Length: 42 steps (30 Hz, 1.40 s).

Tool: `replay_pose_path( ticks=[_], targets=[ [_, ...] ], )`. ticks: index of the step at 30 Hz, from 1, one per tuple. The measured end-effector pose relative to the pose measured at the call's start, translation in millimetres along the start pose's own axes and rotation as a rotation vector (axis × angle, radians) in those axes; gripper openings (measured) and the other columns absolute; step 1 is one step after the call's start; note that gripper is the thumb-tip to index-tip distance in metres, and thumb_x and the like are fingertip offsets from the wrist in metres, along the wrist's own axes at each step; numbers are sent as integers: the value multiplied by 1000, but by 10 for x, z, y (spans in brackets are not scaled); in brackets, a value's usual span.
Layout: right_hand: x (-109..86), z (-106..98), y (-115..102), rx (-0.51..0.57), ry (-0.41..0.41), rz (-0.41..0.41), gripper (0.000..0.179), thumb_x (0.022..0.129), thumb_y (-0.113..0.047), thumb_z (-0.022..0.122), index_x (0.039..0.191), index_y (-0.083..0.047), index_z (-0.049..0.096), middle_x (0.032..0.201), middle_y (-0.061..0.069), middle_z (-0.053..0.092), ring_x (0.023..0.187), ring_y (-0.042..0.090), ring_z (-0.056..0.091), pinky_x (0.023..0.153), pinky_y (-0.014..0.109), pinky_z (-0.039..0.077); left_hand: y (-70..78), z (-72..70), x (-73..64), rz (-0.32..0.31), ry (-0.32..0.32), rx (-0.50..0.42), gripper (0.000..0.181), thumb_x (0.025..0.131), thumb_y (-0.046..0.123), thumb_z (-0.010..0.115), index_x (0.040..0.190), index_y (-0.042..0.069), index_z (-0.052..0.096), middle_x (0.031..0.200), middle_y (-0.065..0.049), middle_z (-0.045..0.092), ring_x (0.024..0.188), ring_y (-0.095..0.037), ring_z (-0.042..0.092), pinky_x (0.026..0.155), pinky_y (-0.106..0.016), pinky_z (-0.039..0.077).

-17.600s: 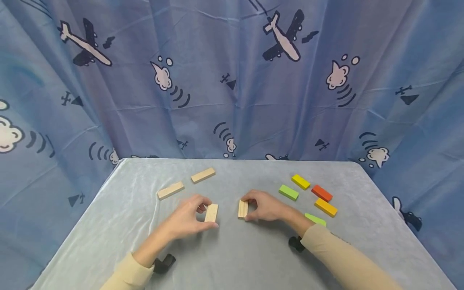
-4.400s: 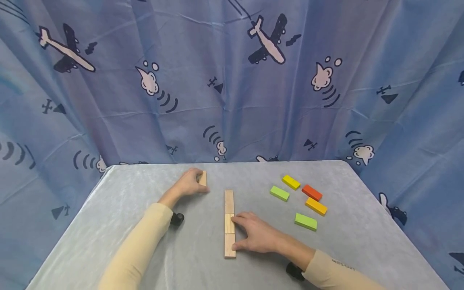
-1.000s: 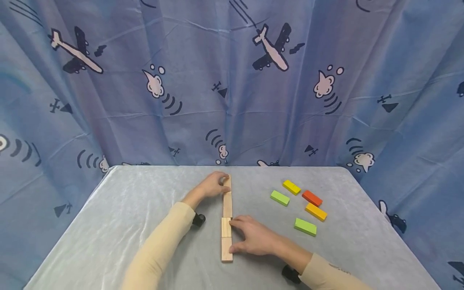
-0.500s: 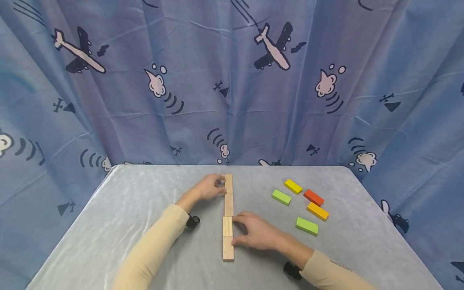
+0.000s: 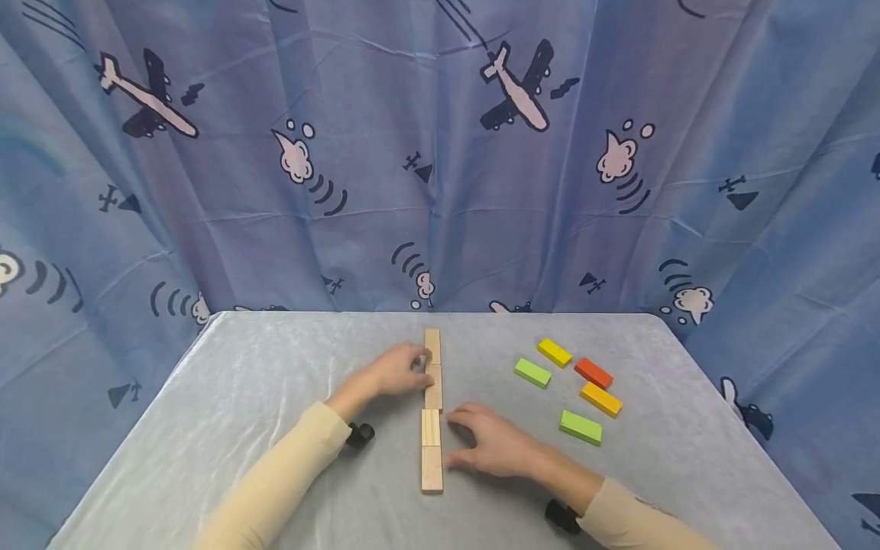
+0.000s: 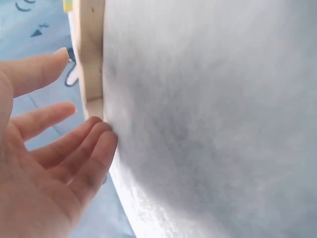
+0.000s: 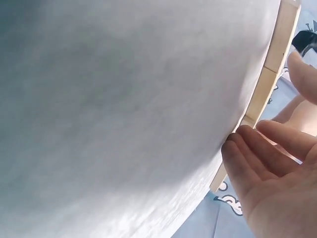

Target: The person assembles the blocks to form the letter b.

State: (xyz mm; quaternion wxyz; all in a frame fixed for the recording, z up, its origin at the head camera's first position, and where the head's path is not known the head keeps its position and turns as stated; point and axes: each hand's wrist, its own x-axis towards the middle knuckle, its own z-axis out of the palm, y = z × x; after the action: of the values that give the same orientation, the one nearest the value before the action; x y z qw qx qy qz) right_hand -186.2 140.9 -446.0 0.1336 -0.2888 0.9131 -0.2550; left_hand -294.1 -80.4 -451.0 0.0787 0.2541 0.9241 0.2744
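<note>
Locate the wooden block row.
Head view, lower centre: the wooden block row lies between left hand and right hand, left of the farther green block.

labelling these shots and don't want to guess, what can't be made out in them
Head: print on the right sleeve, too small and blurred to read.
Left wrist: yellow-green sliver, cut off by the top edge; what it belongs to is unclear.
Right wrist: part of the wood row, hidden behind the right grip.
</note>
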Motion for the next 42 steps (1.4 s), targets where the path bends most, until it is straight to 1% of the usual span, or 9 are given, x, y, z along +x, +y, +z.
replay_pose_path(
  ticks=[4,8,11,15,22,28,31,36,42],
  targets=[
    [-58,-31,40,3,7,29,67,87,-39,81,135,2,61,135,13,60,128,32,55,107,51,42,49,-6,-136,23,6,-27,50,90,24,75,132,-1,62,116,-18,65,107,-30,62,95,-47,50],
    [-128,-64,106,22,18,40,64,88,-38,80,136,1,61,136,14,60,129,34,54,108,53,41,64,3,-281,49,15,-53,44,91,21,75,127,-2,64,109,-15,66,97,-26,63,89,-44,52],
    [-192,-93,165,27,44,45,62,88,-36,80,134,2,61,135,15,60,129,36,54,108,55,40,72,25,-384,74,18,-59,40,92,20,74,124,-2,65,107,-14,67,96,-25,63,87,-43,52],
    [-292,-154,226,22,89,81,61,88,-34,81,133,2,63,136,16,61,129,37,53,109,56,40,110,61,-509,98,21,-63,38,92,20,73,122,-2,66,106,-14,68,95,-25,64,86,-44,53],
    [-453,-315,301,3,135,156,58,87,-35,81,132,-2,65,135,10,62,128,34,55,106,56,42,185,126,-743,123,27,-53,40,91,24,76,121,0,68,104,-11,69,89,-21,65,82,-38,54],
    [-577,-442,424,-27,192,164,57,89,-35,79,133,-2,64,136,12,61,128,36,54,105,58,42,219,196,-885,124,1,-45,49,87,32,80,123,2,67,99,-5,67,86,-15,62,79,-32,52],
    [-636,-478,500,-46,224,166,56,90,-34,78,133,-1,64,136,14,61,129,38,54,105,59,41,248,237,-939,122,-4,-36,54,85,37,82,123,2,67,99,-5,66,88,-16,61,81,-33,52],
    [-721,-540,633,-58,269,197,54,91,-33,78,132,0,64,132,16,63,125,38,56,102,58,45,349,273,-1024,94,-5,-1,62,82,43,83,126,2,67,111,-9,68,102,-23,63,90,-40,52],
    [-821,-599,777,-97,317,209,49,89,-27,80,126,2,67,125,15,66,119,38,60,99,57,47,405,320,-1065,81,15,41,64,79,41,86,126,2,67,113,-8,66,108,-25,61,94,-41,50]
  ],
)
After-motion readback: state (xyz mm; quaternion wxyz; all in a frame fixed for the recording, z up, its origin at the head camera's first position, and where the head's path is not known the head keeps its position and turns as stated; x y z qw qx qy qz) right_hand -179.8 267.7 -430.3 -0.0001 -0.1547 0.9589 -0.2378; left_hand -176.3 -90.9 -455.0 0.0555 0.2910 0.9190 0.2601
